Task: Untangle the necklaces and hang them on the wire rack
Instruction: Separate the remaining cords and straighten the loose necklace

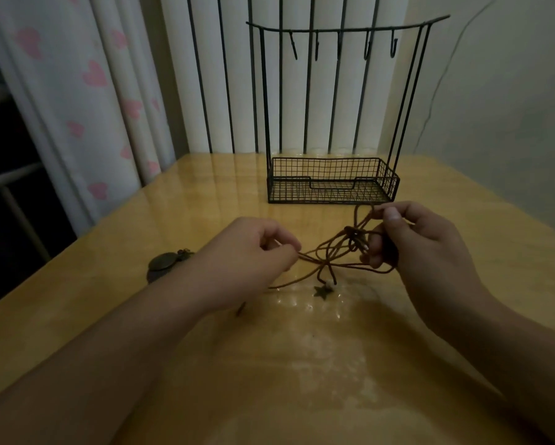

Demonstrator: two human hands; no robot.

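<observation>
Brown cord necklaces [329,253] hang in a tangle between my two hands, just above the wooden table [205,194]. My left hand [253,255] pinches one cord end at its fingertips. My right hand [420,239] grips several loops, with a knot [353,234] just left of its fingers. A small star pendant [321,291] with a pale bead dangles onto the table below the tangle. A round dark pendant [163,262] lies on the table left of my left wrist. The black wire rack [334,181] stands behind, its several hooks [340,48] bare.
The rack has a mesh basket at its base and a top bar with hooks. Behind the table are a curtain with pink hearts [93,91] and vertical window bars [224,75]. The table's left edge runs close to the curtain.
</observation>
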